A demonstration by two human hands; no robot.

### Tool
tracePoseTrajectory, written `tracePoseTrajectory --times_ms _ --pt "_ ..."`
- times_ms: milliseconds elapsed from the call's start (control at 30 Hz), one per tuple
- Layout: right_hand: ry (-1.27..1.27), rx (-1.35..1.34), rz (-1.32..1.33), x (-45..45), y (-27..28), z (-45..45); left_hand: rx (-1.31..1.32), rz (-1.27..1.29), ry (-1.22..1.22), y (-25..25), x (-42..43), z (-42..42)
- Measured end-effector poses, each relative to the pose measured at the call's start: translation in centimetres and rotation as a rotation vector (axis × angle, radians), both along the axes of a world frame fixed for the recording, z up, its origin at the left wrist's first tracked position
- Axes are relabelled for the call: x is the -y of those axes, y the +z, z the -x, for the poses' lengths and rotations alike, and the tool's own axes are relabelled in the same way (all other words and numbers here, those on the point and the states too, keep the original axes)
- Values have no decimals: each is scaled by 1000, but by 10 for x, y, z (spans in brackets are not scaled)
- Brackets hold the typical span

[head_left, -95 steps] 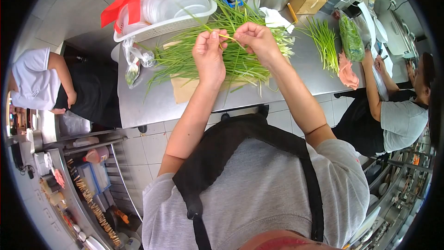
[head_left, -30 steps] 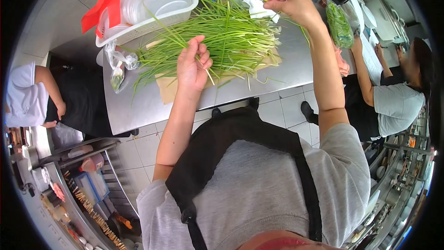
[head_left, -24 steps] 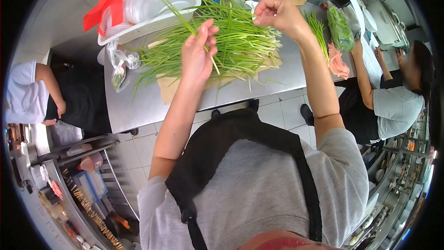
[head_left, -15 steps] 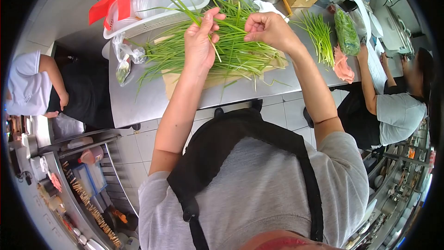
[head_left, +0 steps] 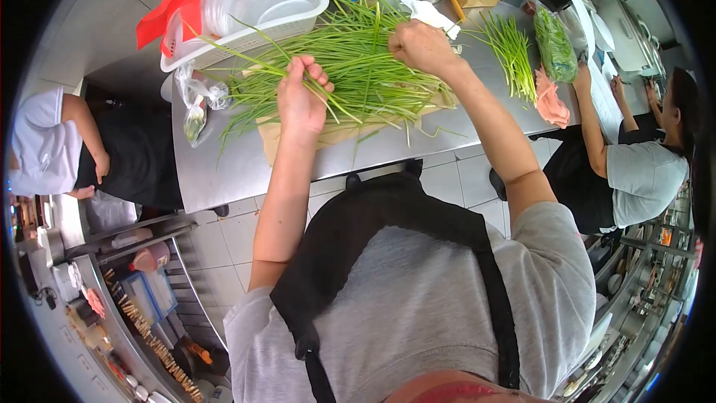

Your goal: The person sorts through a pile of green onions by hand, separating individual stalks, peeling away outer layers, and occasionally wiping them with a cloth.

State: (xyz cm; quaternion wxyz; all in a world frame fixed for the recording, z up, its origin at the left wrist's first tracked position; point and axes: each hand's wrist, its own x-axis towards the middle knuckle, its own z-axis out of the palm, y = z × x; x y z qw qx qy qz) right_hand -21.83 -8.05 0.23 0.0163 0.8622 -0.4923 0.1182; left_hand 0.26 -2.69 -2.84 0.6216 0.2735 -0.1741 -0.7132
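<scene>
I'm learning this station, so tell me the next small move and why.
Probably pick from the green heap with the right hand: it is curled close by the heap, while the left hand holds just a few stalks.

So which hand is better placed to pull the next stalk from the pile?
Probably the right hand: it is over the pile of green stalks, while the left hand holds a few.

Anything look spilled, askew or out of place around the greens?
Mildly: stalks spill past the brown paper at left onto the table, so they look untidy. A red sheet also hangs crookedly over the basket's end. Nothing looks damaged.
</scene>
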Motion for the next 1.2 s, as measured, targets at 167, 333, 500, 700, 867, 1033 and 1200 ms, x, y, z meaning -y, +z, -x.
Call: tracePoseTrajectory --times_ms 167,333,500,700,867,1033,1200 --pt "-20 442 -294 13 32 12 -6 142 56 11 -12 20" --pt "-76 839 -603 1 74 2 156 198 29 30 -4 42" --pt "-24 925 -715 -9 71 -12 51 149 -35 45 13 62" --pt "122 1146 -843 -11 47 2 -1 109 91 27 20 45" --pt "85 1229 -1013 -11 18 46 30 93 245 12 27 -11" --pt "-125 424 -230 -32 27 7 128 158 207 28 18 -5" --pt "73 685 -145 -43 41 -30 120 171 140 36 14 13"
